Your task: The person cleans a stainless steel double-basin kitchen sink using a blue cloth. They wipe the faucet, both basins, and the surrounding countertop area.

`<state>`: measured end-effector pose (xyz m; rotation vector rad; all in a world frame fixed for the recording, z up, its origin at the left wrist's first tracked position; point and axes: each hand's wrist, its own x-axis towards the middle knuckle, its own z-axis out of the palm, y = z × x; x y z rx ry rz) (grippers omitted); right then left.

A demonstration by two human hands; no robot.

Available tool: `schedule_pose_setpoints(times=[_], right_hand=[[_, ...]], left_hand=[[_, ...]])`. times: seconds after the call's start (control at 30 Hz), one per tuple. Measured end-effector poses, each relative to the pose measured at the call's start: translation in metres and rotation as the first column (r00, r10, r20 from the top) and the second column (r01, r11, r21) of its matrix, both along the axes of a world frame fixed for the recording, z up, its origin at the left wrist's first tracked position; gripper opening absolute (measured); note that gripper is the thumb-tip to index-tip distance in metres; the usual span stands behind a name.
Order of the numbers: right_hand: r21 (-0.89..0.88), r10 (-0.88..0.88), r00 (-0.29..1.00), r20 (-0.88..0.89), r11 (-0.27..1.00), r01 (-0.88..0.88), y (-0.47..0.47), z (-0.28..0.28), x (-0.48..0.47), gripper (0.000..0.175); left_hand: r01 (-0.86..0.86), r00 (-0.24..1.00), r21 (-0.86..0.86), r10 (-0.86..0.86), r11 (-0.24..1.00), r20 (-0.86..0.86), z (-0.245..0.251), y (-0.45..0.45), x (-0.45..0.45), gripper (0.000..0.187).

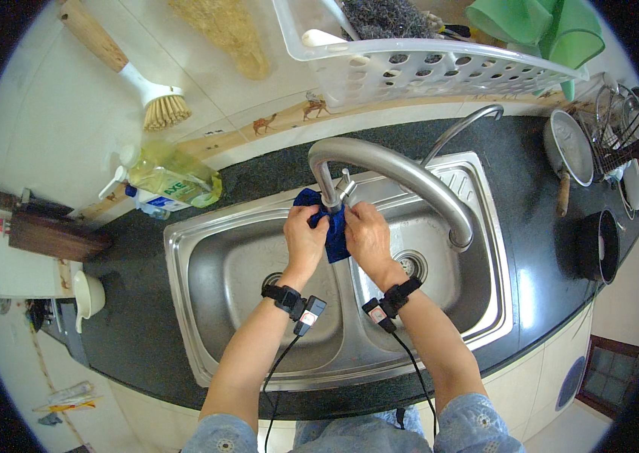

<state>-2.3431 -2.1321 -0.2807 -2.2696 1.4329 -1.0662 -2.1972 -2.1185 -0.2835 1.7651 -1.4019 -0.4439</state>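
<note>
Both hands meet at the base of a brushed-metal kitchen faucet (393,156). My left hand (305,238) pinches one side of a dark blue cloth (335,240), and my right hand (369,235) grips its other side. The cloth wraps around the lower part of the faucet, and one end hangs over the divider of a stainless-steel double sink (347,317). The faucet's small lever (346,184) sticks up just behind my fingers. Its arched spout curves over the right basin. Parts of the cloth are hidden behind the fingers and the faucet.
Dish soap bottles (175,181) and a knife block (53,235) stand left, with a pale ladle (89,297). A dish brush (155,102) and a perforated plastic basket (444,71) hang behind. A thin second tap (461,127), a frying pan (568,147) and a black pot (599,246) are right.
</note>
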Motion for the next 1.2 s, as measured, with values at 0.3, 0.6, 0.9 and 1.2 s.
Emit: schedule_pose_setpoints(times=[0.3, 0.6, 0.9, 1.2], right_hand=[[-0.09, 0.24, 0.96, -0.143, 0.963, -0.254, 0.019, 0.008, -0.009, 0.021], [0.018, 0.006, 0.998, 0.06, 1.0, -0.007, -0.007, 0.006, -0.004, 0.016], [0.075, 0.223, 0.974, 0.039, 0.971, -0.226, 0.032, 0.004, -0.003, 0.017], [0.371, 0.094, 0.957, 0.275, 0.908, -0.196, 0.076, 0.035, -0.045, 0.062]], left_hand=[[0.007, 0.996, -0.016, -0.009, 1.0, -0.086, 0.002, -0.001, 0.007, 0.014], [0.189, 0.978, -0.067, -0.182, 0.98, 0.105, 0.002, -0.021, 0.006, 0.02], [0.034, 0.999, -0.084, -0.038, 0.996, -0.04, -0.001, 0.02, -0.018, 0.011], [0.559, 0.736, 0.218, -0.356, 0.8, -0.576, 0.019, 0.047, -0.02, 0.016]])
